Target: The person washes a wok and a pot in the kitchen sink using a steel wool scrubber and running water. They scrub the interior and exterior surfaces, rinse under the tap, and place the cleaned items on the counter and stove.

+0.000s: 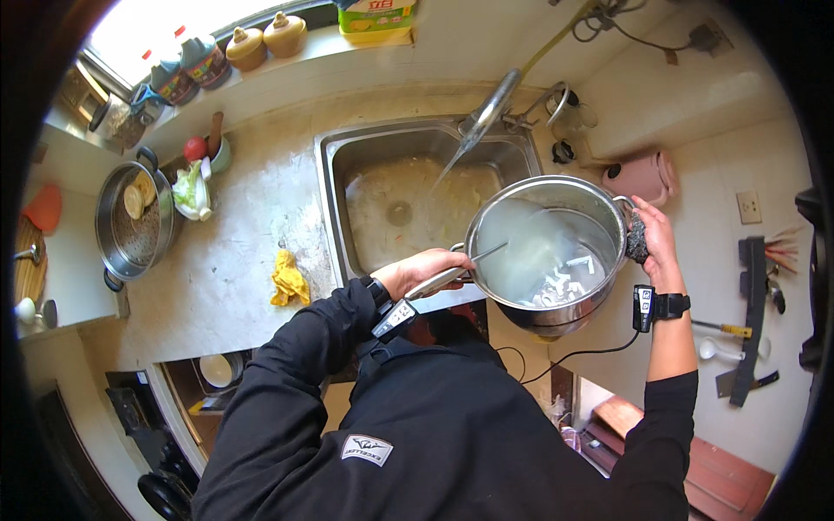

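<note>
A large steel pot (569, 265) holding cloudy liquid and some white pieces is tilted slightly over the right end of the sink (333, 208). My left hand (421, 271) is closed at its left handle and on a metal utensil (441, 282), whose thin end reaches over the pot; its full shape is hidden. My right hand (656, 230) grips the right handle, with a dark grey scouring pad (637, 238) between fingers and pot. A water stream runs from the faucet (486, 111) into the sink.
A steel steamer pot (117, 234), a yellow cloth (289, 280), a green vegetable (191, 191) and a red round item (195, 148) lie on the left counter. Bottles (204, 65) and clay jars line the sill. A pink container (647, 181) and hanging utensils (734, 347) are at the right.
</note>
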### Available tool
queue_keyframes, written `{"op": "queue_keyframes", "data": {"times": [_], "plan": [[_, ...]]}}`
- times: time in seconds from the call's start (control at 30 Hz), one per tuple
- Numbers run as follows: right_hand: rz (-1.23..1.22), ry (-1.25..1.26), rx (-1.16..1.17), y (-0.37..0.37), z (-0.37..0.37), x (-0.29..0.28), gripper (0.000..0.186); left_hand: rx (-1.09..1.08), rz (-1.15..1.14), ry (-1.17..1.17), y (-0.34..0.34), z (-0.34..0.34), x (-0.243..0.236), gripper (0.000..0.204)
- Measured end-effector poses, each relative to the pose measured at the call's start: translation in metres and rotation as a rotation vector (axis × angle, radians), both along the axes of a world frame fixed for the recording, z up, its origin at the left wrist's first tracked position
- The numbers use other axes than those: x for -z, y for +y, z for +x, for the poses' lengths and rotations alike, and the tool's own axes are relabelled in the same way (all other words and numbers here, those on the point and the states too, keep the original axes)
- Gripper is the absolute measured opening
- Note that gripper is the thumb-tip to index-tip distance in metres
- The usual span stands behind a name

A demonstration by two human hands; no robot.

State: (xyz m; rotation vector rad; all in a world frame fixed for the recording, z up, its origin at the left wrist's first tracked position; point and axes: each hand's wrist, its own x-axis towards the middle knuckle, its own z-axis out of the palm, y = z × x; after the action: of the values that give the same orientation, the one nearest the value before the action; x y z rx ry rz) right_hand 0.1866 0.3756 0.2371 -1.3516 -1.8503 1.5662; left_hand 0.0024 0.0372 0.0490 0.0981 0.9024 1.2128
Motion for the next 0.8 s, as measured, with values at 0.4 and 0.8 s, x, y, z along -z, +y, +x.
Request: {"op": "queue_keyframes", "data": {"times": [0.4,0.8], "plan": [[0.071,-0.333,-0.259,0.055,-0.097,-0.012,0.033,-0.121,0.075,-0.490,0.019,0.028,0.029,0.017],[0.071,-0.561,-0.300,0.033,-0.163,-0.051,0.029,-0.187,0.071,-0.575,0.021,0.029,0.019,0.021]]}}
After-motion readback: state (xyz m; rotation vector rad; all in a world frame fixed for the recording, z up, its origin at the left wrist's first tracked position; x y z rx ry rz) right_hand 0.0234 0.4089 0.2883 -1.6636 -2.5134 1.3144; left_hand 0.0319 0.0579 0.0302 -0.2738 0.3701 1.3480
